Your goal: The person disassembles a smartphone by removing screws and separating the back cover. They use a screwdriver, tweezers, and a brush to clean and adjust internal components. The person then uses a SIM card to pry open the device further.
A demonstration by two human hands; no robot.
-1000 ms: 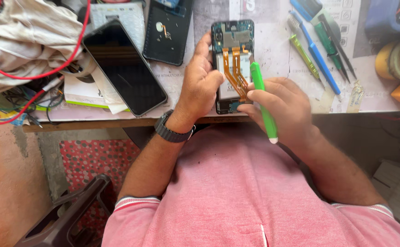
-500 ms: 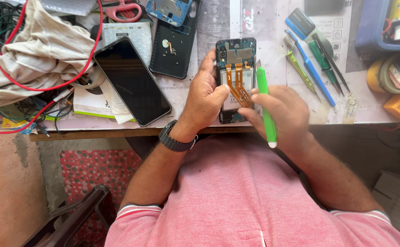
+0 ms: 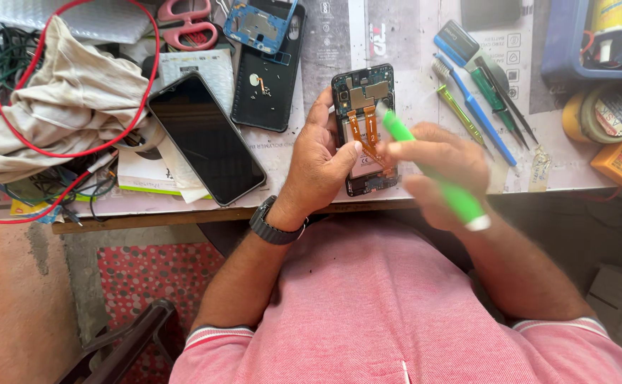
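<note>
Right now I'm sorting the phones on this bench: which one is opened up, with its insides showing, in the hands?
The phone under the left hand, orange ribbon cables exposed; the phone lying left shows only a dark screen.

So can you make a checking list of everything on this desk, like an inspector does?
Surface: worktable, crowded, pale mat.
Job's things: opened phone, orange flex strips showing; green tool, blurred.
Clutter: black phone, phone back cover, scissors, cloth, screwdrivers, tape rolls.
Grips: left hand holds the opened phone; right hand holds the green tool.
Cables: red wire over the cloth.
Surroundings: dotted red mat, dark chair.
</note>
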